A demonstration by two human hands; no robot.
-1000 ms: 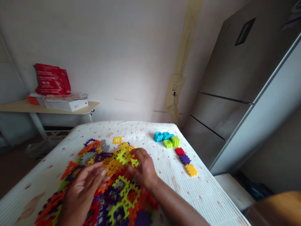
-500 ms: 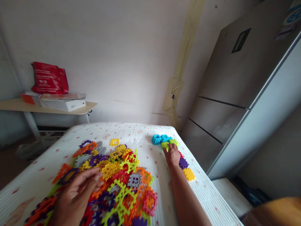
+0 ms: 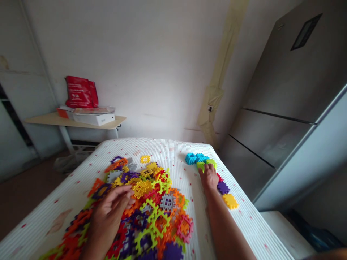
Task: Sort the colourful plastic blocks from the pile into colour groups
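Observation:
My right hand (image 3: 209, 177) reaches to the far right of the table, its fingers bent down onto a lime-green interlocking block piece (image 3: 200, 165). Another lime-green piece (image 3: 211, 163) lies just beyond the fingers. Blue block pieces (image 3: 195, 158) stand behind it; a red piece (image 3: 219, 177), a purple piece (image 3: 223, 187) and a yellow piece (image 3: 230, 201) run toward me. Over the left of a heap of mixed block pieces (image 3: 159, 220), my left hand (image 3: 112, 207) hovers with loosely curled fingers, thumb apart, and nothing visible in them.
A white, red-dotted cloth (image 3: 173, 146) covers the table. One yellow window piece (image 3: 145, 159) lies behind the heap. A side table (image 3: 43, 120) holds a red bag (image 3: 80, 92) and a white box (image 3: 94, 119). A grey refrigerator (image 3: 268, 104) stands to the right.
The whole view has shifted so that things appear further right. Against the table and the pieces, both hands have stayed nearly where they were.

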